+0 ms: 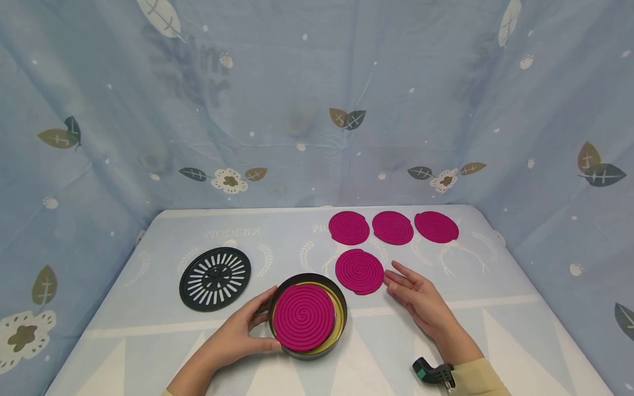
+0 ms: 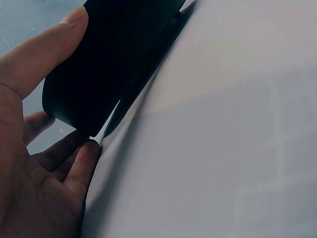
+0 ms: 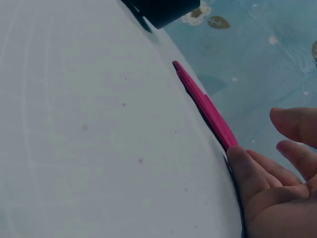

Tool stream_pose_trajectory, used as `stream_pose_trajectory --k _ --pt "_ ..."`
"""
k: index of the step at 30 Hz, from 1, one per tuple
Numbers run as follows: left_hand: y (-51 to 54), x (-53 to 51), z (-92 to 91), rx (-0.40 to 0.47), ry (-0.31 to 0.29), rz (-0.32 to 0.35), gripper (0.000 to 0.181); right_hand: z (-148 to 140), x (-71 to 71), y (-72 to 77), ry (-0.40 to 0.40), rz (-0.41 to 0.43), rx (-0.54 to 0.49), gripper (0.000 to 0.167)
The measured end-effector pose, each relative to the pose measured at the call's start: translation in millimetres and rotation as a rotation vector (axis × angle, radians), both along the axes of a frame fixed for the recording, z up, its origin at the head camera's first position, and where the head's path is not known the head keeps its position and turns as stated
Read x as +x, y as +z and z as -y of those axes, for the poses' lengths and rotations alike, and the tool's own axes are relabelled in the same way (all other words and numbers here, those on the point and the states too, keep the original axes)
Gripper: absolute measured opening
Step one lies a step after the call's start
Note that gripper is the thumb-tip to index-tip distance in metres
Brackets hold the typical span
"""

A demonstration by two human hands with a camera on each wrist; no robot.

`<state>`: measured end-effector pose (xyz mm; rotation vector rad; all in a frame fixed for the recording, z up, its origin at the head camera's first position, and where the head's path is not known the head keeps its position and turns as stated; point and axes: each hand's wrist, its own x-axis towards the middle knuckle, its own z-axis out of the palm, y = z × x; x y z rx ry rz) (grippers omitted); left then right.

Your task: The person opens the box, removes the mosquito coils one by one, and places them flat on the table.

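Five magenta spirals, one tin, and "MODERN" printed upside down

Nearest, a black wrist device (image 1: pixel 432 372) sits by the tan right sleeve (image 1: pixel 476 378). The left hand (image 1: pixel 242 331) grips the left side of a round tin (image 1: pixel 311 356), thumb towards the near side and fingers round the far side. The tin is dark outside and golden within; one magenta spiral disc (image 1: pixel 303 316) lies in its mouth, coil facing up and set off-centre to the left, so gold shows along the right.

The right hand (image 1: pixel 418 300) is open and holds nothing, its fingers extended and a fingertip touching the right edge of a second magenta disc (image 1: pixel 359 271). That disc lies flat on the counter (image 1: pixel 163 297), a small step in its rim at the far side.

Left of the tin lies one black slotted disc (image 1: pixel 215 279), its slots fanning out from the middle. Farther back, three more magenta discs lie flat in a left-to-right row — five in all. The counter's print reads "MODERN" (image 1: pixel 233 232), inverted; a second word is partly covered. Behind hangs a blue curtain (image 1: pixel 277 99) with leaves and flowers.
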<state>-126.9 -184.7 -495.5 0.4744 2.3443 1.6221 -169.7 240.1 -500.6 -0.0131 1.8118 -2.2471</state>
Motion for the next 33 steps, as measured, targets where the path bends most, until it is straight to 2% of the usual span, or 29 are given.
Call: stream_pose_trajectory --k 8,21,33 --pt "-0.1 -0.6 -0.7 0.003 0.002 0.007 0.114 0.8 -1.8 0.7 0.015 -0.011 0.004 0.071" --pt "5.6 1.5 -0.7 0.002 0.005 0.035 0.113 2.1 -2.5 -0.2 0.056 -0.023 0.000 0.069" --pt "2.8 0.4 0.0 0.004 0.003 0.020 0.113 5.3 -1.0 6.1 0.012 -0.060 0.018 0.066"
